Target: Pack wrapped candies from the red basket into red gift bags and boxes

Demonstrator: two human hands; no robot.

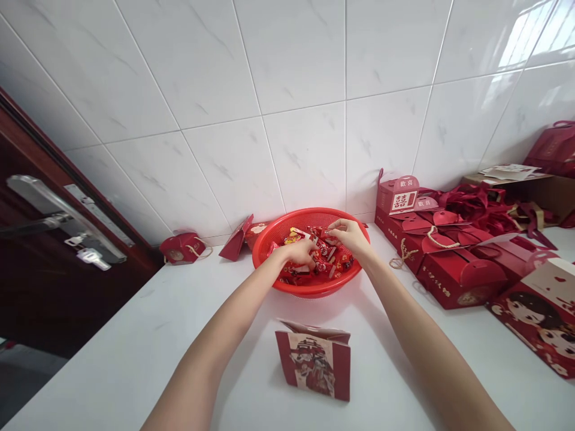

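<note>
A red plastic basket [309, 290] holding wrapped candies [326, 260] stands against the tiled wall. Inside it, on the left, my left hand [302, 252] is closed among the candies; whatever its fingers hold is hidden. My right hand [349, 234] reaches over the basket's right side, fingers curled together at some red wrappers, and what they grip is too small to name. Nearer to me, between my forearms, a small red printed box [313, 365] stands upright with its top open.
Several red gift boxes [460, 275] crowd the right side, with dark red ribbons [478, 206] behind. A small red box [182, 248] and a red triangular box [236, 239] stand at the wall on the left. Keys [92, 257] hang from the door lock at far left.
</note>
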